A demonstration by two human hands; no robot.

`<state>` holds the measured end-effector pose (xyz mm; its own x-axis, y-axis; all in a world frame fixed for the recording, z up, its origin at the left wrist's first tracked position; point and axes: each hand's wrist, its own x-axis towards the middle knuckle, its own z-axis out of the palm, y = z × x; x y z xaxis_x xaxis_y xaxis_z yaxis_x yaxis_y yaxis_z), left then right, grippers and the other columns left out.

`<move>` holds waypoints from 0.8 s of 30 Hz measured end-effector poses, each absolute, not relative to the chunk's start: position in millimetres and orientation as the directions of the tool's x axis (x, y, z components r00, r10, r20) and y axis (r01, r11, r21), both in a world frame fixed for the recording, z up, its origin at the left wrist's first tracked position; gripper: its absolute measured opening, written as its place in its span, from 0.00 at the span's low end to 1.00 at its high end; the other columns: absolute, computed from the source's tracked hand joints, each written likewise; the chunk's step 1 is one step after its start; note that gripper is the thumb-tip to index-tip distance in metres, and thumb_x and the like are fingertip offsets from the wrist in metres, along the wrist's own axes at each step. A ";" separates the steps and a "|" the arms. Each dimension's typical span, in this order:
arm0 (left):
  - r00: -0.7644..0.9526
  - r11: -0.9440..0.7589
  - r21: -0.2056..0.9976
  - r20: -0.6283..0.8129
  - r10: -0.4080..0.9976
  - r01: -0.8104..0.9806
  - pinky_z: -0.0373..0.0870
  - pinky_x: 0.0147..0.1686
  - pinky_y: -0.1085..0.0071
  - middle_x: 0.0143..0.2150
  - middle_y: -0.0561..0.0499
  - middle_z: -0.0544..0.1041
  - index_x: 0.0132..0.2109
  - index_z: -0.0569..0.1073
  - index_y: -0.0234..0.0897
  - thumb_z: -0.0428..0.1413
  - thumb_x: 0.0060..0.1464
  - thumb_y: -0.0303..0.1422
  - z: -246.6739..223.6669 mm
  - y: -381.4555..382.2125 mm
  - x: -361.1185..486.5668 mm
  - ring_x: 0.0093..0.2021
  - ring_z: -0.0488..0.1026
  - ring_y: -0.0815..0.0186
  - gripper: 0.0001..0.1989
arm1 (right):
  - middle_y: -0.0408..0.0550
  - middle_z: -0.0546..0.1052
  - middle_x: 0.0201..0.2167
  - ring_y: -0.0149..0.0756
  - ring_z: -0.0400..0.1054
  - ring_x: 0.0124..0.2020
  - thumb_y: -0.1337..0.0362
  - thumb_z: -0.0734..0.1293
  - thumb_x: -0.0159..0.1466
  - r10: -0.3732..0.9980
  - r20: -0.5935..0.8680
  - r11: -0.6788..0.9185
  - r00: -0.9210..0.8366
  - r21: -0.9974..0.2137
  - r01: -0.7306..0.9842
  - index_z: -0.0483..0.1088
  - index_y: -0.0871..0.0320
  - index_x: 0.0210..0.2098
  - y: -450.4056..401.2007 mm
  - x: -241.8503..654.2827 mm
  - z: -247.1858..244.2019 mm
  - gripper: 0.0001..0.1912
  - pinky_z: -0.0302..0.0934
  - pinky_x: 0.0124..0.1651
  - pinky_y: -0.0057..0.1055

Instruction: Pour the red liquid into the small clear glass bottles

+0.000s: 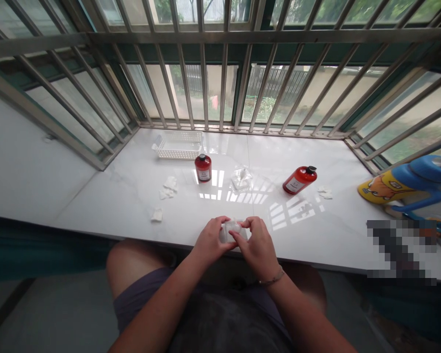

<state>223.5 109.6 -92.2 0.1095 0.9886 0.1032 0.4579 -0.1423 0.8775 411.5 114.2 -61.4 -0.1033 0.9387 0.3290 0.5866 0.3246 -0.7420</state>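
At the near edge of the white counter (110, 196), both my hands are on a small translucent white object (232, 228), perhaps a little plastic box; its exact kind is too small to tell. My left hand (212, 239) curls around its left side, thumb below and fingers above. From the right, my right hand (257, 245) presses thumb and fingers onto it. Beyond them lies a crumpled clear plastic wrapper (241, 179). A red bottle (203, 168) with a dark cap and white label stands behind to the left. Another red bottle (300, 180), slanted in view, is to the right.
A white perforated basket (179, 146) sits near the window bars (224, 88). Crumpled white tissues (168, 188) and a smaller piece (157, 214) lie left; another tissue (325, 192) lies right. A blue-and-yellow tumbler (400, 184) with a handle is at far right, near a blurred-out patch.
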 end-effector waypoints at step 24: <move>-0.347 0.290 0.374 0.092 0.933 0.881 0.68 0.59 0.45 0.47 0.30 0.81 0.41 0.80 0.33 0.62 0.58 0.40 -38.6 244.3 62.5 0.61 0.70 0.34 0.13 | 0.56 0.78 0.55 0.54 0.72 0.58 0.58 0.68 0.75 0.922 0.379 0.355 -0.078 -0.748 0.561 0.69 0.49 0.53 56.2 459.0 -38.7 0.09 0.72 0.57 0.58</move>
<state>62.5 244.3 -38.6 -0.3468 0.9334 0.0920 0.8807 0.2904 0.3741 459.0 56.2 -38.7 -0.0778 0.9222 0.3787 0.5611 0.3545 -0.7480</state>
